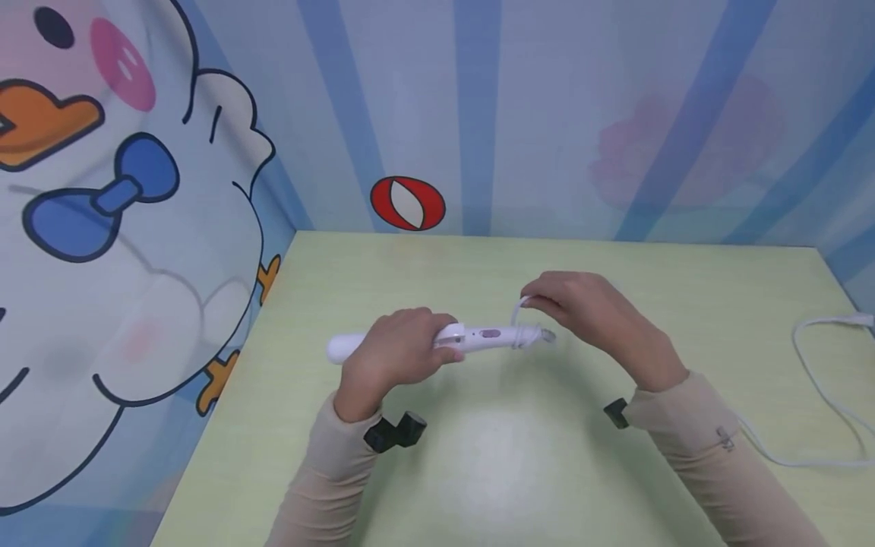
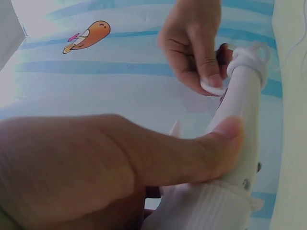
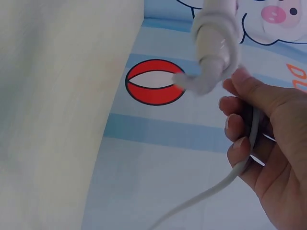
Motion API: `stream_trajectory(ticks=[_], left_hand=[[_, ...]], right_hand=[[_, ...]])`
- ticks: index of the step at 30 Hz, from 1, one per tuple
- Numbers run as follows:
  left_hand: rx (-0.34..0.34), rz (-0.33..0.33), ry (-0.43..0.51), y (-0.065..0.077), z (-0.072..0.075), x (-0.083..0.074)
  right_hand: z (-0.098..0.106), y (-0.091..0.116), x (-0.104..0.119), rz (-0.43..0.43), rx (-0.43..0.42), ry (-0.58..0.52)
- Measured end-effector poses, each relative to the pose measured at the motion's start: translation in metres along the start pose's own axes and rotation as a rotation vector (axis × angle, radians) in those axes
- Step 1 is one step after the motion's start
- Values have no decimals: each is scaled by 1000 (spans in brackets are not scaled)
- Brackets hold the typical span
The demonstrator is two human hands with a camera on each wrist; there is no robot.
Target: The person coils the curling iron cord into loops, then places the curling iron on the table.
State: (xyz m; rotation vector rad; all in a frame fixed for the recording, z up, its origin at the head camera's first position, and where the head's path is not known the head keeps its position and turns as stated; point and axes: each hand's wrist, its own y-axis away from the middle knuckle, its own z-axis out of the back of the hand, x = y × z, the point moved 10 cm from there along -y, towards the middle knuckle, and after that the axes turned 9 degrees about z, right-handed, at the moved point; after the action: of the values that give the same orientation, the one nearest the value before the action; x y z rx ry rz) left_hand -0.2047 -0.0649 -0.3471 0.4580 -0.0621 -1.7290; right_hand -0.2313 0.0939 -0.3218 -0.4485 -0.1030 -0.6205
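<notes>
A white curling iron (image 1: 494, 336) lies level above the table, its barrel end to the left and its handle to the right. My left hand (image 1: 403, 349) grips it around the middle, thumb along the body in the left wrist view. White cord (image 2: 247, 62) is looped around the handle's end. Just beyond that end, my right hand (image 1: 581, 308) pinches a stretch of the power cord (image 3: 211, 191). In the right wrist view, the fingers curl around this cord, which trails off to the lower left. Part of the iron is hidden under my left hand.
More of the white cord (image 1: 816, 380) runs loosely over the right side of the pale green table (image 1: 492, 486). Behind stands a blue striped wall (image 1: 547, 114), and a cartoon-printed wall (image 1: 171, 327) borders the left.
</notes>
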Motion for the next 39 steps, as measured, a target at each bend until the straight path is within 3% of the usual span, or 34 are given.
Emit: stream_trajectory(ticks=[10,19,24,29,39], left_hand=[[-81,80,27,-15,-1,5],[-217,139,85,-22,7,12],[-265,141,168,-24,13,19],[-229,94,266,-26,12,24],[-129,-17,391,-22,13,20]], right_hand=[[2,-8,9,-67,-40,48],[-1,-5,9,-206,-87,-97],[-11,-1,10,-224,-122,-186],[-17,5,9,-204,-163,-224],[-16,15,6,-63,-287,-163]])
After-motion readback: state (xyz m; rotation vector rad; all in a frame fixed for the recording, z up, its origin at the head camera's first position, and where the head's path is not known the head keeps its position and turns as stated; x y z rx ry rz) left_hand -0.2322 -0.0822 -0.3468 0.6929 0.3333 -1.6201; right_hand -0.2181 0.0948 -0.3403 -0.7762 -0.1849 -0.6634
